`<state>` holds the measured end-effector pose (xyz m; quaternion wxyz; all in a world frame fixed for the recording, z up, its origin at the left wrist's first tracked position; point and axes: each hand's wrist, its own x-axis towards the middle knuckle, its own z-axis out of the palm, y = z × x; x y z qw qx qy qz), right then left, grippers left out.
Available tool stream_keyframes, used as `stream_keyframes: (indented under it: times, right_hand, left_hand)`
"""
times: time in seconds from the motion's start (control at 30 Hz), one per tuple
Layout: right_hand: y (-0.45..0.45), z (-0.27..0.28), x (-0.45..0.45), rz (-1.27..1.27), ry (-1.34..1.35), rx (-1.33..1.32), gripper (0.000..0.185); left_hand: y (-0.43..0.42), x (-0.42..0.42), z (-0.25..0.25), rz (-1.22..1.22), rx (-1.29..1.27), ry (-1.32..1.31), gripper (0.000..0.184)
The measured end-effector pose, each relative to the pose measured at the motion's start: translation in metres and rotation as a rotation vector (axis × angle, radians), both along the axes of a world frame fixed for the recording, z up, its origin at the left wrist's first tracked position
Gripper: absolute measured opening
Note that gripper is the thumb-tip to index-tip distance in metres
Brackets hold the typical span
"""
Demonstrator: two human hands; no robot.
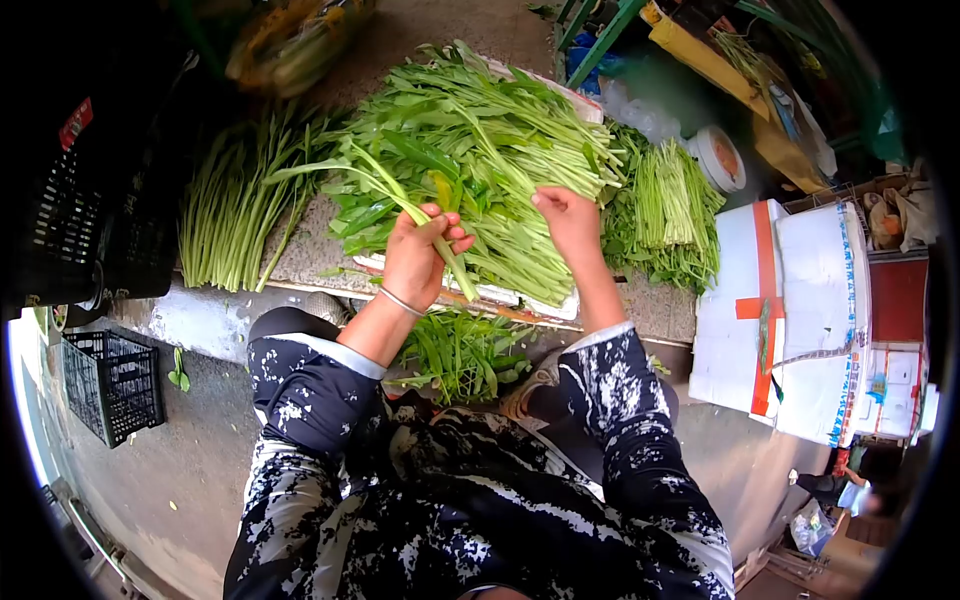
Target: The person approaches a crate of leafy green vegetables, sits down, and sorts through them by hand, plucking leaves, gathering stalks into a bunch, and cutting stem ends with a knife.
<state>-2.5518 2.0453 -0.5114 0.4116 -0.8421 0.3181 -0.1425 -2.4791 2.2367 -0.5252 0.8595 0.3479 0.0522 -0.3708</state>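
Note:
My left hand (418, 255) is closed around a few pale green water spinach stalks (390, 185), held slantwise above the pile, with a bracelet at its wrist. My right hand (570, 225) is over the right part of the large pile of water spinach (440, 130), thumb and fingers pinched together. A stalk runs up to those fingertips, though the grip itself is partly hidden. The pile rests on a white foam tray (560, 306), leaves mostly to the left, cut stems to the right. Some yellowed leaves (445, 190) show in its middle.
Stalk bundles stand on the left (235, 200) and right (675, 205) of the ledge. Loose greens (465, 350) lie below, between my legs. White foam boxes (735, 300) with orange tape stand right. A black crate (112, 385) sits on the floor at left; dark crates (65, 215) rise above it.

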Motion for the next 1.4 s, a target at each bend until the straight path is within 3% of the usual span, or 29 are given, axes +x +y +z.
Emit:
stream_keyframes:
  times: [0.03, 0.13, 0.23, 0.33, 0.5, 0.6, 0.67, 0.73, 0.8, 0.87, 0.93, 1.07, 1.2, 1.3, 1.4]
  right_hand:
    - [0.016, -0.007, -0.010, -0.049, -0.099, 0.269, 0.019]
    - [0.058, -0.019, -0.035, -0.155, -0.257, 0.688, 0.020]
    - [0.081, -0.025, -0.051, -0.164, -0.297, 0.966, 0.016]
    - [0.088, -0.031, -0.059, -0.178, -0.308, 1.047, 0.015]
    - [0.089, -0.023, -0.066, -0.233, -0.264, 1.002, 0.011]
    - [0.093, -0.037, -0.077, -0.233, -0.300, 1.012, 0.009]
    - [0.102, -0.052, -0.093, -0.155, -0.098, 0.797, 0.009]
    - [0.126, -0.064, -0.115, -0.129, 0.079, 0.746, 0.010]
    - [0.126, -0.098, -0.144, 0.259, 0.448, 0.528, 0.022]
    - [0.112, -0.114, -0.149, 0.282, 0.662, 0.335, 0.029]
    - [0.086, -0.101, -0.126, -0.013, 0.170, 0.492, 0.034]
    - [0.064, -0.012, -0.058, -0.123, -0.228, 0.884, 0.026]
    - [0.064, -0.005, -0.033, -0.025, -0.328, 0.845, 0.018]
    - [0.074, -0.026, -0.037, 0.006, -0.363, 0.541, 0.017]
    - [0.097, -0.034, -0.068, 0.052, -0.069, 0.346, 0.017]
  left_hand:
    - [-0.004, -0.008, -0.002, 0.001, 0.066, 0.023, 0.008]
    - [-0.010, -0.032, -0.014, -0.029, 0.224, -0.042, 0.007]
    - [-0.013, -0.043, -0.021, -0.049, 0.253, -0.138, 0.011]
    - [-0.012, -0.049, -0.019, -0.085, 0.313, -0.191, 0.018]
    - [-0.016, -0.053, -0.021, -0.148, 0.332, -0.246, 0.029]
    - [-0.018, -0.054, -0.025, -0.093, 0.328, -0.286, 0.026]
    - [-0.018, -0.052, -0.025, -0.073, 0.334, -0.298, 0.024]
    - [-0.017, -0.047, -0.021, -0.051, 0.340, -0.309, 0.023]
    - [-0.015, -0.042, -0.012, -0.092, 0.340, -0.368, 0.021]
    - [-0.013, -0.044, -0.012, -0.131, 0.337, -0.397, 0.021]
    - [-0.012, -0.048, -0.007, -0.183, 0.240, -0.320, 0.021]
    - [-0.008, -0.050, -0.008, -0.300, 0.222, -0.323, 0.016]
    - [-0.006, -0.049, -0.001, -0.317, 0.230, -0.311, 0.010]
    - [-0.008, -0.048, -0.011, -0.202, 0.246, -0.352, 0.010]
    - [-0.010, -0.041, -0.019, -0.092, 0.282, -0.337, 0.011]
